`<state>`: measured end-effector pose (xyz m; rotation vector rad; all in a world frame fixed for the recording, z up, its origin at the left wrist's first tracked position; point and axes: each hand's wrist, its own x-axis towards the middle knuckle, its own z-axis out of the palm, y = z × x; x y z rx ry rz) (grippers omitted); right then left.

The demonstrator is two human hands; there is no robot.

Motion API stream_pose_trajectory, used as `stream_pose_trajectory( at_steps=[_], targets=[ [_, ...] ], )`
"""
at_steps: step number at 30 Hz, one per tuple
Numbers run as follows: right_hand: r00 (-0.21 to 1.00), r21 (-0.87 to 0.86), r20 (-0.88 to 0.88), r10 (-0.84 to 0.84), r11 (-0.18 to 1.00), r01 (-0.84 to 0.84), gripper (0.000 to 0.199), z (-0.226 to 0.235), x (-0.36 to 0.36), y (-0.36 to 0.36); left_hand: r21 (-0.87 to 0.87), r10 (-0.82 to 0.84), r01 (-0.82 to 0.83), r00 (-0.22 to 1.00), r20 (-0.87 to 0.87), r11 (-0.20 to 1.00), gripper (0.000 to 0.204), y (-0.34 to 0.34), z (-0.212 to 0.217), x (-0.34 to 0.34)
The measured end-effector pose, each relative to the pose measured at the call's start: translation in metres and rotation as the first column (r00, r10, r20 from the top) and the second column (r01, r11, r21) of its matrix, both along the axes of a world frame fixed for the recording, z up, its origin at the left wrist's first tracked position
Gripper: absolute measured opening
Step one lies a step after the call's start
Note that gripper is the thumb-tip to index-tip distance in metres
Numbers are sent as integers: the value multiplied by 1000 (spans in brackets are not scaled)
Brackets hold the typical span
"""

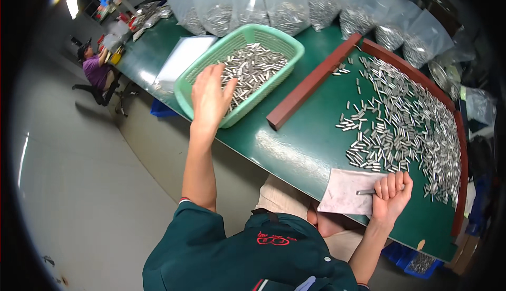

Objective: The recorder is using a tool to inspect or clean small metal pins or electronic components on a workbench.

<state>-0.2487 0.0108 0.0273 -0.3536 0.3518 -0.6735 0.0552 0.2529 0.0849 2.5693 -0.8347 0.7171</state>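
Observation:
My left hand [209, 93] reaches over the near left rim of a light green plastic basket [185, 97], its thumb spread from the fingers. Many short metal pins [258, 64] fill the bottom of that basket. Closed in a fist, my right hand [390, 193] grips a thin grey metal tool [365, 191], whose narrow end sticks out to the left; the rest is hidden in the palm. Under this tool lies a pale pink cloth [342, 199] at the table's front edge. Loose metal pins [387, 133] are scattered across the green table [253, 146] beyond the right fist.
Reddish-brown bars [316, 83] border the scattered pins on the left, back and right. Clear bags of metal parts [287, 17] line the back edge. White sheets [182, 59] lie left of the basket. A seated person [98, 69] works at the far left. A blue bin [414, 262] stands below the table.

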Motion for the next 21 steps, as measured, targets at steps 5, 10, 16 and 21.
stream_pose_trajectory(
  at_steps=[5, 10, 16, 21],
  targets=[
    [999, 38, -42, -11, 999, 13, 38, 1, 4, -3, -223, -380, 388, 922, 79, 894, 16, -53, 5, -64],
    [1000, 19, -20, 3, 1000, -2, 38, -1, 9, -6, -262, -690, 645, 708, -147, 718, 12, -94, -29, -119],
    [1000, -12, -3, -1, 1000, 1, 37, -7, 3, -9, -238, -765, 730, 580, -279, 641, 12, -122, -50, -139],
    [1000, -13, -10, -11, 1000, 11, 37, -8, 2, -8, -233, -794, 764, 540, -280, 602, 12, -133, -54, -145]
  ],
)
